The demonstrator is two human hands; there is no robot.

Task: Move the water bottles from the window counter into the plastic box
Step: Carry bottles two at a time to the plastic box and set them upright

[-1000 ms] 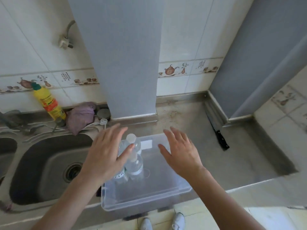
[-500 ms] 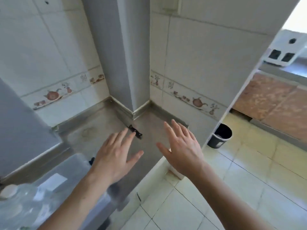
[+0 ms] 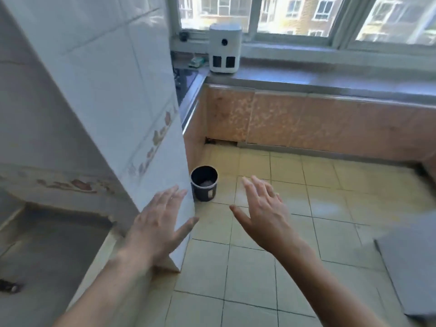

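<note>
1. Across the far side of the room, the window desk [image 3: 330, 81] runs under a wide window [image 3: 295, 17], with tan speckled cabinet fronts [image 3: 306, 121] below it. No water bottles can be seen on the stretch of it that shows, and the plastic box is out of view.
2. Yellowish floor tiles [image 3: 271, 267] with dark grout fill the lower middle and right.
3. On the left, a white tiled wall corner [image 3: 113, 95] juts toward the camera, with a band of brownish decorated tiles across it; a steel desk [image 3: 47, 256] lies at its foot in the lower left.
4. A grey flat panel [image 3: 410, 274] enters from the right edge, low over the floor; what it is cannot be told.
5. A white boxy appliance [image 3: 225, 48] stands on the window desk near its left end, with a round dark spot on its front and two dark rectangles lower down.
6. The left hand [image 3: 160, 225] is held out with the palm down, fingers spread wide and empty, in front of the edge of the wall corner.
7. The right hand [image 3: 266, 213] is beside it, apart from it, also spread wide and empty, over the floor tiles.
8. A small dark waste bin [image 3: 204, 183] stands on the floor just beside the foot of the wall corner, beyond the two hands.
</note>
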